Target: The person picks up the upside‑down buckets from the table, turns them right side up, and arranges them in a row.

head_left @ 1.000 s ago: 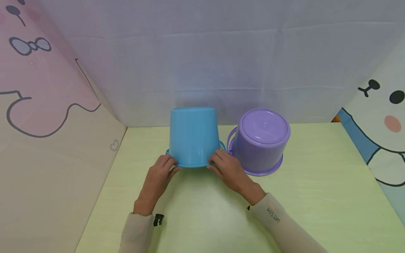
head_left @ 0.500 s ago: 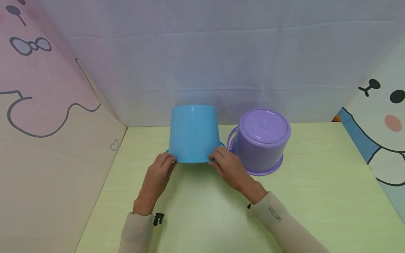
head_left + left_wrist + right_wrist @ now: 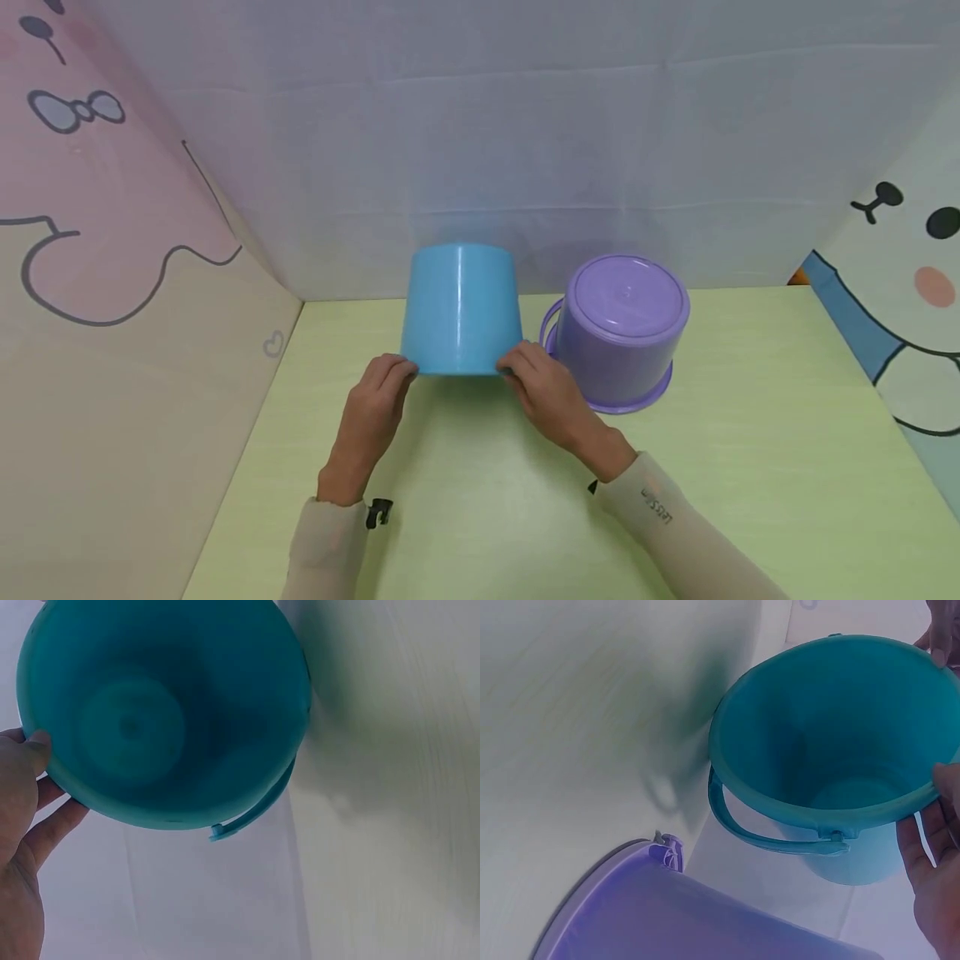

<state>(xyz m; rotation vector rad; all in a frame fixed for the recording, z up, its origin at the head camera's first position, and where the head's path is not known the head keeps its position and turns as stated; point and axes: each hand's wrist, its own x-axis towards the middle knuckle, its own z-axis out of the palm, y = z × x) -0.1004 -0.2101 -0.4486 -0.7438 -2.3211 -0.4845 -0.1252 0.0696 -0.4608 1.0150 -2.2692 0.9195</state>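
Note:
A blue bucket (image 3: 461, 308) lies tipped in the head view, its base toward the back wall and its mouth toward the person. My left hand (image 3: 377, 400) pinches the left part of its near rim, and my right hand (image 3: 546, 392) pinches the right part. Both wrist views look into the bucket's hollow inside (image 3: 131, 727), with thumbs on the inner side of the rim and fingers outside. The blue handle (image 3: 769, 838) hangs along the rim's lower side. To the right, a purple bucket (image 3: 622, 333) stands upside down, close beside my right hand.
Pale yellow-green table (image 3: 465, 517) under both buckets. A white cloth wall (image 3: 525, 142) rises right behind them. Printed cartoon panels flank the table, a pink one (image 3: 112, 192) on the left and a white one (image 3: 915, 275) on the right.
The near rim of the blue bucket has risen and moved back, both hands going with it, so the bucket tips further toward the back wall. The purple bucket stays put.

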